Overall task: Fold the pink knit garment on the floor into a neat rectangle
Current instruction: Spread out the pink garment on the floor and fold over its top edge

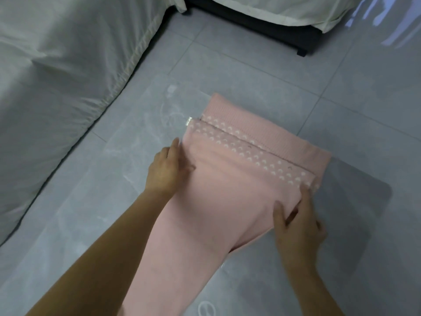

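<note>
The pink knit garment [227,188] lies on a clear plastic sheet on the grey tiled floor, stretching from the middle of the view down to the bottom edge. A band of white dots crosses its far part, beside a ribbed hem. A small white tag sticks out at its far left corner. My left hand [166,169] grips the garment's left edge, thumb on top. My right hand [298,222] pinches the right edge, thumb on top and fingers tucked under the fabric.
A bed with pale wrinkled bedding [57,76] fills the left side. A second bed on a dark frame [284,30] stands at the top. The clear plastic sheet [355,197] covers the floor around the garment. Bare grey tiles [376,99] lie to the right.
</note>
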The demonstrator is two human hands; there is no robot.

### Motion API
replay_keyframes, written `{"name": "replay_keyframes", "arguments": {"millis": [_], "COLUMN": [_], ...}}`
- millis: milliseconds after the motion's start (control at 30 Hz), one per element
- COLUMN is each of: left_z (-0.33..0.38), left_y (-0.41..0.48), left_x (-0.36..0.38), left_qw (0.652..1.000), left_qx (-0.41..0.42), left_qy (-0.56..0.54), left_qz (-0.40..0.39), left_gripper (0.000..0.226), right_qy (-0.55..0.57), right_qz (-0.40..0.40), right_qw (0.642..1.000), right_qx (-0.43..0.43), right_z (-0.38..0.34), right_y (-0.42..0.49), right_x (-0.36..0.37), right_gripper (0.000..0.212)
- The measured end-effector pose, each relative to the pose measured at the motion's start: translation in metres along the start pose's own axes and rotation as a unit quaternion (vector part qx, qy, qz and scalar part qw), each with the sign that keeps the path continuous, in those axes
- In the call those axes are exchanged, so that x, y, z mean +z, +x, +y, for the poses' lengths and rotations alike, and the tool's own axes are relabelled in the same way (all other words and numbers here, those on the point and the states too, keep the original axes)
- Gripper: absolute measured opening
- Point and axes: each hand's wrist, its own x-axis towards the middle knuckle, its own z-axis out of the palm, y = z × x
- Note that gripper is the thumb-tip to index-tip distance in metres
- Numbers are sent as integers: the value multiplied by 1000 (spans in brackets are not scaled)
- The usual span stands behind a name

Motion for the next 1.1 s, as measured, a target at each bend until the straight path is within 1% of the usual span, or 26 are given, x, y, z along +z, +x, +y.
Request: {"name": "replay_keyframes", "arguments": {"millis": [67,167,233,333,400,467,533,567,667,767,833,867,900,967,1000,1067,1100], "left_z": [-24,-52,-63,-74,-76,-78,-80,-80,-80,-77,-73,-73,-73,-81,-87,-97,-102], "left_y": [-17,-38,-48,-63,-71,-79,-85,-86,-86,-82,-81,-84,-88,-99,-104,-112,-115], "left_x": [2,1,0,1,1,1,-3,-5,-16,-26,-24,-22,-19,-10,-6,-1,0], "left_qw": [999,996,995,994,996,998,998,997,995,991,988,985,982,980,979,979,981], "left_qx": [-46,-83,-97,-98,-70,-46,-56,-69,-89,-104,-112,-122,-134,-150,-160,-179,-175], "left_qy": [-3,-21,-16,-26,-6,5,-11,-21,-48,-77,-103,-120,-129,-112,-103,-86,-72], "left_qz": [-6,8,-1,-37,-55,-42,-25,-22,2,34,16,-6,-30,-64,-65,-49,-44], "left_gripper": [81,67,58,46,31,24,26,28,29,27,28,34,45,67,73,73,65], "right_qy": [-2,-29,-56,-79,-48,49,159,194,237,200,197,199,195,171,156,132,120], "right_qz": [-20,-66,-65,-52,-57,-50,-37,-30,-5,26,24,9,-10,-47,-64,-71,-62], "right_qw": [1000,997,996,996,997,997,984,977,967,975,975,974,974,980,982,985,985], "right_qx": [0,7,9,-5,2,28,71,82,91,95,101,110,115,95,82,86,106], "right_z": [-10,-23,-27,-29,-28,-29,-31,-31,-21,-5,-1,0,-1,-2,-1,4,7], "right_y": [-31,-68,-81,-87,-87,-89,-95,-98,-98,-87,-83,-85,-89,-108,-119,-135,-140], "right_x": [1,11,18,25,26,23,20,18,5,-14,-20,-18,-15,-6,-1,6,9], "right_gripper": [66,86,92,92,89,81,69,64,61,60,64,69,74,82,85,86,82]}}
